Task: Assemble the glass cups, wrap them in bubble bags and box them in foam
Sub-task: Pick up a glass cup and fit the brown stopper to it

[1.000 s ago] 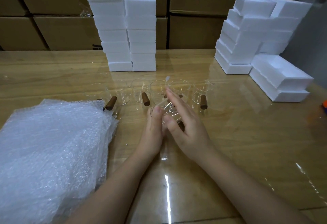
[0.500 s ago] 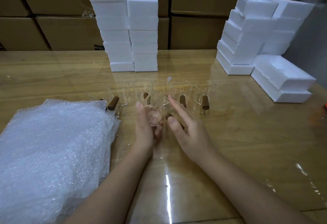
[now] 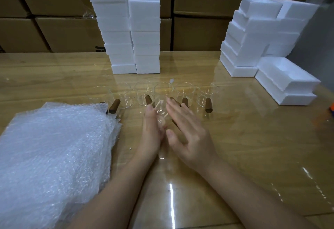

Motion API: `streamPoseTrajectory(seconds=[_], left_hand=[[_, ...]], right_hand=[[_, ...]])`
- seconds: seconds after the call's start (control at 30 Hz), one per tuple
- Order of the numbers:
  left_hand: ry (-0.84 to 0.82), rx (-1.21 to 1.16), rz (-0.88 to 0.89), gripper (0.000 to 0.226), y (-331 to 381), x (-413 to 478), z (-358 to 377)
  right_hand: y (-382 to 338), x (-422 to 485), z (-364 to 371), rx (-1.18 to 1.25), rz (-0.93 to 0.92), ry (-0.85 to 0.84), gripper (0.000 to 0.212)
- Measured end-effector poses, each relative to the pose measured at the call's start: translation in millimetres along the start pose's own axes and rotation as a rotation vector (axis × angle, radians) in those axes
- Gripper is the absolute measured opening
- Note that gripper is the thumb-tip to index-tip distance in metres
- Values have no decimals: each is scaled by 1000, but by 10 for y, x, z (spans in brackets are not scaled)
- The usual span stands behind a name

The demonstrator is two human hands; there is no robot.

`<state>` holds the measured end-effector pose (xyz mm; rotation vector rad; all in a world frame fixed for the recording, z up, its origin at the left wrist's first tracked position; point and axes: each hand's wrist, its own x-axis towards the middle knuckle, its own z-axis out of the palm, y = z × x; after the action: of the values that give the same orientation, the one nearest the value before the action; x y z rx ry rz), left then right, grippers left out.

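A clear glass cup [image 3: 161, 115] sits between my two hands just above the table. My left hand [image 3: 151, 133] grips it from the left, thumb up along its side, and fingers show through the glass. My right hand [image 3: 188, 134] lies beside the cup on the right with straight fingers, holding nothing. Behind the hands stands a row of several glass cups [image 3: 184, 92], each with a brown wooden handle [image 3: 208, 105]. A pile of bubble bags [image 3: 54, 156] lies at the left.
Two tall stacks of white foam boxes [image 3: 144, 35] stand at the back centre of the wooden table [image 3: 253, 147]. More foam boxes [image 3: 262, 35] are piled at the back right. Cardboard cartons [image 3: 198, 30] line the wall. An orange object [image 3: 331, 109] shows at the right edge.
My right hand has come off the top of the cup and now lies flat beside it. My left hand has turned the cup and kept hold of it.
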<state>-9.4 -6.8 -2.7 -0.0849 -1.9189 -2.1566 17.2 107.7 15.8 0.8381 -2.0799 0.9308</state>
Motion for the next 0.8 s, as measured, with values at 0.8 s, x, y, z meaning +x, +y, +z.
streamPoseTrajectory(seconds=[0.8], left_hand=[[27,-26,6,71,64,-51,13]], right_hand=[[44,29,-49,181,450,-181,67]])
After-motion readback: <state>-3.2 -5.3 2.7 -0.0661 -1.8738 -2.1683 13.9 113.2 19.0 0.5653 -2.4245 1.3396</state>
